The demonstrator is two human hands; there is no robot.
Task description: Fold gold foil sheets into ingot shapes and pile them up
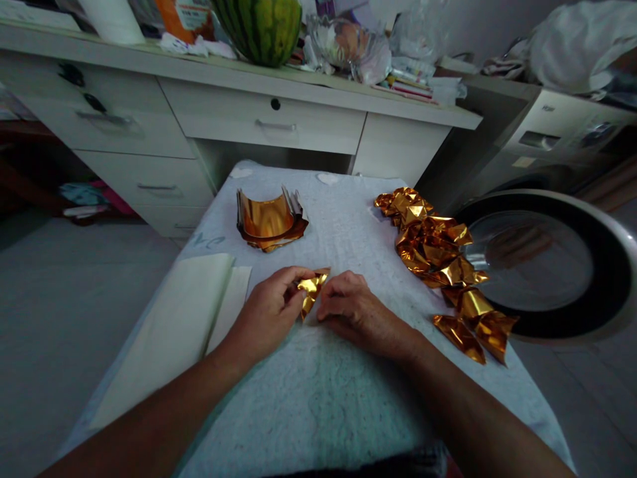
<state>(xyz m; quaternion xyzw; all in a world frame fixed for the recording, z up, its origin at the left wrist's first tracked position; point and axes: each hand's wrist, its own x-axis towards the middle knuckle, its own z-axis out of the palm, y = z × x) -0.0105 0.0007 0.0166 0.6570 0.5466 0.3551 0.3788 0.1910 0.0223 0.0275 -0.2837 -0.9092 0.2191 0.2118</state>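
Near the middle of the cloth-covered table, my left hand (276, 302) pinches a small folded piece of gold foil (312, 289). My right hand (351, 307) is at the foil's right edge with its fingers curled together; what lies between its fingertips is hidden. Beyond my left hand stands a curved stack of gold foil sheets (269, 219). A long pile of folded gold foil pieces (428, 242) runs down the table's right side. White paper sheets (169, 338) lie left of my left hand.
Across the far side is a white counter (318, 83) with drawers, bearing a watermelon (263, 26), a glass bowl (348, 43) and clutter. At right, a washing machine's open round door (622, 265) stands beside the table (348, 398).
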